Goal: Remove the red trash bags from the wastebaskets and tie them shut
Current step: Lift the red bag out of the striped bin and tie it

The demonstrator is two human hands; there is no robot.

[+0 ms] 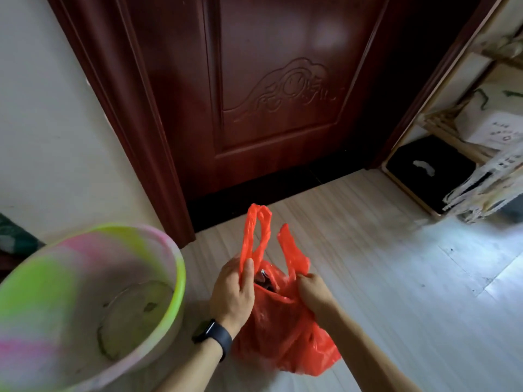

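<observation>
Your left hand [232,292] has its fingers curled closed around the base of one looped handle of the thin red plastic trash bag [283,329], thumb [248,274] pressed flat on the outside of the plastic, so the loop stands up above your fist. Your right hand [312,290] is pinched closed on the other handle where it meets the bag mouth, fingers bunched tight with the plastic gathered between them; that handle's tip pokes up free. There's a black band [213,336] on your left wrist.

The bag is out of the bin and sits on the pale wood-look plank floor [396,264] right between your hands. The mouth is still gaping, not knotted, and you can see something dark and something shiny inside, too small to tell what.

Just to your left is the round plastic wastebasket with swirled green, pink and white colouring [175,267], close to the bag but not touching it. No liner in it, only a few small dark scraps on the bottom.

Straight ahead there's a dark red-brown carved wooden door [283,94], shut. Off to the right a light wooden shelf rack [441,125] holds a black box [430,168] low down and white packages above. Nothing lies between your hands and the bag.
</observation>
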